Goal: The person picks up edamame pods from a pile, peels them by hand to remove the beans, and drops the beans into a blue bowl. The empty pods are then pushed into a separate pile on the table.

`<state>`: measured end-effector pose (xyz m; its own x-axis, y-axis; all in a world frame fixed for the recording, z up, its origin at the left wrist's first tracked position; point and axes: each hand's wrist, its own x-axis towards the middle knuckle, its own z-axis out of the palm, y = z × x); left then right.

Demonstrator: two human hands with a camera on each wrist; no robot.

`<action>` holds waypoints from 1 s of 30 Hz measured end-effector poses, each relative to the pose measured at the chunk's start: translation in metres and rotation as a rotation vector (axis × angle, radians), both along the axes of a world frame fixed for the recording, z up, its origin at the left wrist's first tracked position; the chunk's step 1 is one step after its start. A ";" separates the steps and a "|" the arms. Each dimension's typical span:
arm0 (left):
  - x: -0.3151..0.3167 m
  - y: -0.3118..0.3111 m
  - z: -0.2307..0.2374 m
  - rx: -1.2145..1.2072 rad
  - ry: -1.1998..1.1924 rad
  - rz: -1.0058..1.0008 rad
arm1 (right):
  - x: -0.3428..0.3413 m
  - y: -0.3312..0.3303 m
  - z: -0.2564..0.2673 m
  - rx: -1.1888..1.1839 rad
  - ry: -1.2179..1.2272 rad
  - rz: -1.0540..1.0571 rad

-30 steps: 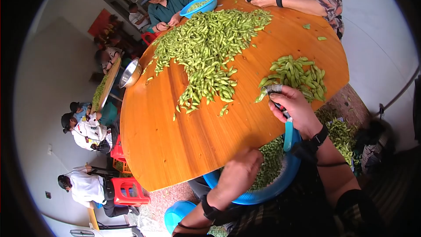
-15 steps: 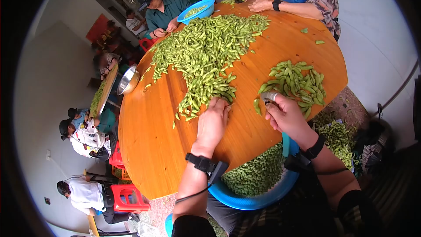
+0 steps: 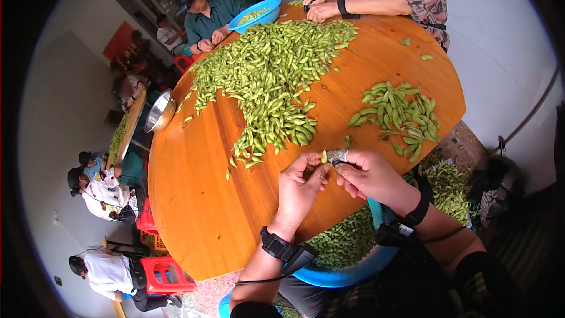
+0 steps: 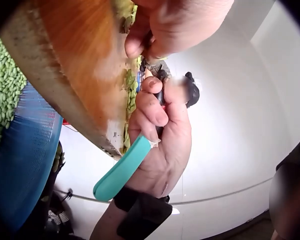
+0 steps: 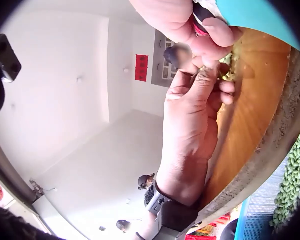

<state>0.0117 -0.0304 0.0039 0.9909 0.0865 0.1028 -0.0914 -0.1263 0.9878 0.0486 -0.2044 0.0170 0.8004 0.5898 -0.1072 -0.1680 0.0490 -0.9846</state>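
In the head view the left hand (image 3: 298, 191) pinches a green pod (image 3: 323, 156) upright between thumb and fingers, over the table's near part. Close on its right, the right hand (image 3: 376, 179) curls round a tool with a teal handle (image 4: 122, 170), seen in the left wrist view; wrapped material covers a fingertip. Its fingers nearly meet the left hand's at the pod. A large pile of pods (image 3: 271, 70) lies beyond the hands, and a smaller pile (image 3: 400, 112) lies to the right. Below the table edge, a blue basin (image 3: 353, 271) holds shelled beans (image 3: 341, 241).
Across the wooden table (image 3: 206, 200) sit two people, with a blue bowl (image 3: 254, 15) near one. A metal bowl (image 3: 160, 111) stands at the left edge. Pods or husks (image 3: 450, 191) lie on the floor at right. More people and a red stool (image 3: 166, 275) are at left.
The left hand went from above the basin to the large pile, then came back toward the right hand with a pod. The right hand moved slightly left and nearer the body.
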 end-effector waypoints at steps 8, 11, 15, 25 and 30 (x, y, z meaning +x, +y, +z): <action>-0.002 0.004 -0.008 0.065 -0.104 -0.043 | -0.008 0.003 0.002 -0.031 -0.016 -0.026; -0.003 0.002 -0.008 0.045 -0.093 -0.045 | -0.008 0.004 0.001 0.003 -0.023 -0.045; -0.002 0.002 -0.009 0.050 -0.096 -0.092 | -0.007 0.007 -0.004 0.028 0.017 -0.074; 0.003 0.011 -0.001 -0.252 0.078 -0.153 | 0.001 -0.002 0.006 0.074 0.152 0.007; 0.005 0.012 0.002 -0.360 0.181 -0.143 | 0.003 -0.002 0.010 0.033 0.175 -0.015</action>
<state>0.0164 -0.0187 0.0062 0.9948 -0.0547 -0.0858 0.0962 0.2306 0.9683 0.0515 -0.2063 0.0266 0.7799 0.5837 -0.2260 -0.3355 0.0850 -0.9382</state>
